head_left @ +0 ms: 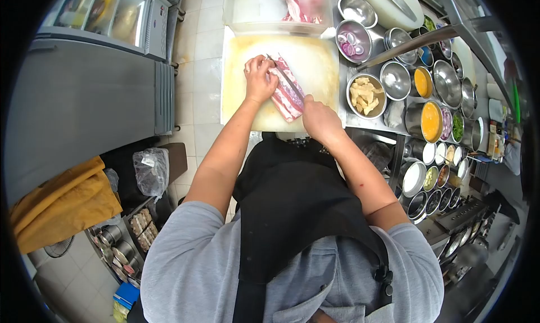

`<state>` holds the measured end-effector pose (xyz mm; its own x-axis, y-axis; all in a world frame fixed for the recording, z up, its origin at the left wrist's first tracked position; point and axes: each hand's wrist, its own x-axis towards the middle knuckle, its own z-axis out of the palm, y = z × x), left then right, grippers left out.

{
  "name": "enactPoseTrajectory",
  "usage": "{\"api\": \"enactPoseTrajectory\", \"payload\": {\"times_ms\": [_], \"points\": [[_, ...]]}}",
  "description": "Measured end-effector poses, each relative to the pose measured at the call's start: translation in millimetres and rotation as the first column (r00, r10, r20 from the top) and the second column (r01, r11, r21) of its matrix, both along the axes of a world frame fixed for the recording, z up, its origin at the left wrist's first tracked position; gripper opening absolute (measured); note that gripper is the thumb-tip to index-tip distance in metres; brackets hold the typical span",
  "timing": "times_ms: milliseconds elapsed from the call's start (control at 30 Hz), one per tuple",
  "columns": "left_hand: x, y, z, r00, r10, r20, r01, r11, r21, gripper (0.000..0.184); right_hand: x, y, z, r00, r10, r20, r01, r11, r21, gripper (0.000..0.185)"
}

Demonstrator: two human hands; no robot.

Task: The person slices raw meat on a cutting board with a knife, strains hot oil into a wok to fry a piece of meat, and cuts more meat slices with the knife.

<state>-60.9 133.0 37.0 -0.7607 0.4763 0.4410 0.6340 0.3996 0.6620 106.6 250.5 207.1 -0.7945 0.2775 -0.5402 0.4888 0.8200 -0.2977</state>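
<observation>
A long piece of raw, streaky meat (287,104) lies on the pale yellow cutting board (239,112). My right hand (321,119) is wrapped round the handle of a knife (288,81), whose dark blade lies lengthwise along the meat, its tip pointing away from me. On the left side of the meat rests my left hand (260,78), fingers bent and spread a little, with the fingertips near the blade's far end. More raw meat (304,3) sits in a clear plastic tray (229,10) just beyond the board.
To the board's right stand metal bowls with sliced onion (351,43) and pale yellow pieces (366,95). Farther right are pots of orange liquid (431,122) and several small containers. A grey refrigerator (90,98) stands at the left.
</observation>
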Motion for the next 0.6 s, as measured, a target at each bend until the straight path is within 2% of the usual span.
{"api": "enactPoseTrajectory", "payload": {"times_ms": [200,400,500,600], "points": [[-3.9,-0.2,-1.8,1.0,0.006,-0.031,-0.008,0.999,-0.04,0.023,-30.0,3.0,-18.6,0.998,0.006,-0.069,-0.007,1.0,-0.02,0.026],[-3.4,-0.3,-6.1,0.996,0.03,-0.081,-0.034,0.998,-0.056,0.02,-41.4,4.5,-29.2,0.998,0.043,-0.036,-0.042,0.999,0.013,0.027],[1.7,1.4,-5.8,0.993,0.073,-0.092,-0.082,0.992,-0.1,0.021,-17.1,4.2,-4.1,1.0,0.005,0.019,-0.005,1.0,0.007,0.026],[2.4,0.9,-6.5,0.997,0.025,-0.076,-0.029,0.998,-0.063,0.019,-12.2,6.8,-4.0,0.999,0.014,0.05,-0.015,1.0,0.025,0.025]]}}
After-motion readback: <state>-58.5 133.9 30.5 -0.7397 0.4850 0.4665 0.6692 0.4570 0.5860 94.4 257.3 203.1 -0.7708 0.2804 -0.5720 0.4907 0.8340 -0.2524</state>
